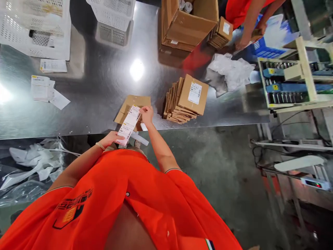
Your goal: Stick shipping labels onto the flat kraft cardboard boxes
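Here our left hand and right hand pinch both ends of a barcode label strip, over a flat cardboard mailer.

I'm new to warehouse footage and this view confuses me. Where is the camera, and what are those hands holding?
This is a single picture from a camera worn on a person's head, looking forward and down, so the orange shirt at the bottom is the wearer's own. There is no machine here: the left hand and right hand hold a label strip above a flat piece of cardboard. On the steel table are a stack of small cardboard boxes, white crates and loose papers. At the top right, another person is working.
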Tool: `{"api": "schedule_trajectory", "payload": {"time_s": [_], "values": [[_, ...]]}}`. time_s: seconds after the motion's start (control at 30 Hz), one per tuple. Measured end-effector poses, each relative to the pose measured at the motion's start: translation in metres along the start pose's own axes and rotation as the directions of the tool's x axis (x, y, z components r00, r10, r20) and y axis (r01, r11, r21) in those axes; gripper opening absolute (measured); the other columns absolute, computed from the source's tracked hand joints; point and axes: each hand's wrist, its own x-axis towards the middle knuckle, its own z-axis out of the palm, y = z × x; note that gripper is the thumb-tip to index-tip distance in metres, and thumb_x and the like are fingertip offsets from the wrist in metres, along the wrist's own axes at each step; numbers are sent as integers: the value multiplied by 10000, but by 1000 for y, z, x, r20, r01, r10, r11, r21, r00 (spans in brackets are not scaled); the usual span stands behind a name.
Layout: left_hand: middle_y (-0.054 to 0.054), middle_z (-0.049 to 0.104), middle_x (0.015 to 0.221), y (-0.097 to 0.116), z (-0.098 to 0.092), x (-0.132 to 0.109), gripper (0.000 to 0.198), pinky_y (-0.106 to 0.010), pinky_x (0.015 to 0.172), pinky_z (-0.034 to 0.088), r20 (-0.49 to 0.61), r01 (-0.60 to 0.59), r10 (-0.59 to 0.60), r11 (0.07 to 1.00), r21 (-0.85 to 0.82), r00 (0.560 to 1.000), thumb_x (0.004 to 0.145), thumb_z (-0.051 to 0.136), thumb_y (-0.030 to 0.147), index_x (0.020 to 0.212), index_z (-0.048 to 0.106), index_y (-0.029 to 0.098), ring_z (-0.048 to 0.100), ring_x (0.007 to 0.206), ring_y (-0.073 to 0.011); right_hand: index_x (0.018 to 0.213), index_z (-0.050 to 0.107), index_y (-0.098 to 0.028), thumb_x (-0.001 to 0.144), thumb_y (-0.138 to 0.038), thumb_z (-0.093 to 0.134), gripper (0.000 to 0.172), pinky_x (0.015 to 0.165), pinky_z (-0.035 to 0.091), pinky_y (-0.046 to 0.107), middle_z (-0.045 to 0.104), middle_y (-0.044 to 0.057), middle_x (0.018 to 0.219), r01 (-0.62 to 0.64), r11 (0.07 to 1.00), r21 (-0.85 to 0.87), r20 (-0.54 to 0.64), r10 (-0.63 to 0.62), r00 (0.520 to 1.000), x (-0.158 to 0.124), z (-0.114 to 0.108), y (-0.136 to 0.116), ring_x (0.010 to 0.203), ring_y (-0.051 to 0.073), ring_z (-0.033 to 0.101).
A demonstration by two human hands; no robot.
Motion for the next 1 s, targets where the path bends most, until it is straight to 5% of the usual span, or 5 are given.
{"api": "schedule_trajectory", "payload": {"time_s": [0.13, 0.33, 0.5, 0.7, 1.0], "values": [[-203, 853, 995, 1, -3, 5, 523, -490, 838, 663, -25, 27, -29, 996, -83, 999, 433, 1059, 360, 850, 852, 122, 813, 902, -382, 791, 664, -202, 859, -177, 703, 82, 1148, 448, 394, 695, 69, 1081, -35, 998, -57, -5, 35, 999, 41, 19, 4, 1147, 231, 628], [-174, 815, 785, -9, -16, 12, 438, -423, 651, 618, -176, 44, -38, 999, 29, 984, 424, 1031, 385, 718, 812, 144, 776, 737, -346, 990, 740, -193, 958, -212, 655, 92, 1203, 400, 435, 681, 128, 1332, -30, 981, -194, -13, 28, 1000, 33, 39, 12, 1327, 276, 552], [-26, 545, 444, -38, -50, -16, 492, -292, 501, 413, -295, 106, 13, 918, 382, 955, 512, 951, 584, 508, 639, 203, 624, 551, -234, 1566, 554, -140, 1002, -227, 648, 578, 1267, 349, 541, 449, 247, 1705, -15, 954, -299, -71, -6, 997, 17, 45, 0, 1597, 359, 376], [-79, 740, 683, -6, -54, -22, 513, -299, 653, 497, -170, -202, 328, 836, 510, 929, 808, 688, 696, 707, 787, 202, 676, 735, -253, 1650, 484, -113, 1056, -296, 600, 632, 1368, 231, 552, 414, 235, 1767, 367, 883, -292, 306, -277, 911, -13, 73, -10, 1691, 332, 288], [-101, 788, 891, 64, -21, 56, 287, -337, 802, 539, -382, -150, 404, 825, 545, 831, 747, 818, 351, 985, 777, 196, 729, 916, -304, 1430, 639, -49, 1009, -234, 564, 466, 1241, 429, 528, 623, 299, 1488, -226, 942, -247, -48, 221, 974, -30, 15, 28, 1437, 364, 570]]}}
